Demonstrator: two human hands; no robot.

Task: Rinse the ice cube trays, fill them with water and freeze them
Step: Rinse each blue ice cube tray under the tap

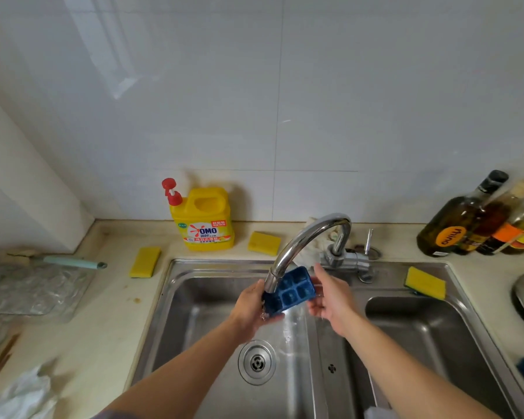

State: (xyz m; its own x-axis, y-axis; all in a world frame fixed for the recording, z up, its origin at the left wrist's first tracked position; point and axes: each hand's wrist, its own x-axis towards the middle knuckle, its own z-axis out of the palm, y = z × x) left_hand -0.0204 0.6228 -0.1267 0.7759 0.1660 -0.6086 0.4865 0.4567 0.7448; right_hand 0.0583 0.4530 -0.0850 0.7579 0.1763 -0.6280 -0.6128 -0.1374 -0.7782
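A small blue ice cube tray [294, 290] with several square cells is held over the left basin of a steel double sink [176, 285], right under the spout of the curved chrome faucet [300, 246]. Water runs over the tray's near left corner and drips down. My left hand [250, 309] grips the tray's left end from below. On the tray's right end, my right hand [330, 300] holds on with its thumb raised along the far edge. The faucet spout hides part of the tray.
A yellow dish soap jug [206, 220] stands at the wall. Yellow sponges lie left [145, 262], behind [263, 242] and right [425, 282] of the sink. Dark bottles [466, 219] stand far right. A clear plastic tray [34, 288] and a mint-handled tool [70, 262] lie left.
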